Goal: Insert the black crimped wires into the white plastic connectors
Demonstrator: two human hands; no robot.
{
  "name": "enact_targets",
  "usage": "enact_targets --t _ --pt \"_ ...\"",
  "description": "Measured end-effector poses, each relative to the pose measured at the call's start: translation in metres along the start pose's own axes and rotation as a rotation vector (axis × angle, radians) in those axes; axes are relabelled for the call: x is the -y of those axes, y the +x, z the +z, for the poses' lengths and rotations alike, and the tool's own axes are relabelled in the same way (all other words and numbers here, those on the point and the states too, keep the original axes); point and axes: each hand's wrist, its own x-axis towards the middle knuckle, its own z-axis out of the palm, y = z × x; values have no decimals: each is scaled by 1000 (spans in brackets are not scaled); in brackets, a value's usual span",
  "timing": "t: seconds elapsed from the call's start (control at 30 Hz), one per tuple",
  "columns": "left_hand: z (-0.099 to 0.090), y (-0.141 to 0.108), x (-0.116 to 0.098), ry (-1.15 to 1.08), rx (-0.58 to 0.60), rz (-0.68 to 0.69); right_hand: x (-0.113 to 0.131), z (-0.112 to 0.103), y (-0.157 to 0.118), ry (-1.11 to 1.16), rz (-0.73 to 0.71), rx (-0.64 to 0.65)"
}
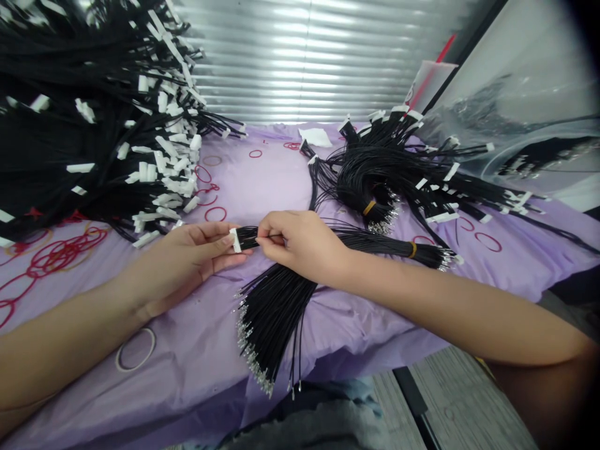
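- Pinching white connector (235,240) between left hand (187,265) thumb and fingertips
- Right hand (300,240) closed narrowly on its black wires (247,237), just beside connector
- Wires' long axis runs sideways between hands; banded bundle (384,244) lies beyond right hand, which is nearer

Looked like a small hand-assembly workshop for wire harnesses, tho can't tell if home or factory. Work table had a lilac plastic sheet (187,375) over it, w/ big heaps of black wire harnesses (79,125) w/ white connectors. Also tied wire bundles (375,187) w/ yellow bands & loose red rubber bands (60,253) on the sheet. Clear plastic bag (515,144) w/ more black wires sat at the side, plus a plastic cup (429,81) w/ red straw. Ribbed silver shutter (304,62) behind.
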Motion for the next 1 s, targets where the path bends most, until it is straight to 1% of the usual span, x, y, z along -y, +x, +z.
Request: enact_targets --t 0.17,0.23,0.4,0.47,0.6,0.67,0.87,0.93,1.0 --pt "0 1 -1 -27 -31 -30 1 5 2 -127 -11 51" --pt "-2 3 0 -51 -17 -17 1 7 4 -188 -22 64" --pt "-3 2 4 -69 12 20 1 13 4 -313 -115 83" --pt "-2 1 5 -45 3 42 1 15 4 -331 -117 92" --pt "2 -1 5 -16 -25 178 3 15 6 -319 -88 48" --pt "4 -2 3 -27 -11 221 5 15 7 -336 -74 9" --pt "10 -13 -4 59 31 271 10 22 6 -314 -36 -74" --pt "13 -18 -8 105 54 292 11 26 5 -302 -30 -83" --pt "15 -21 -11 125 68 299 13 24 6 -289 -27 -74"
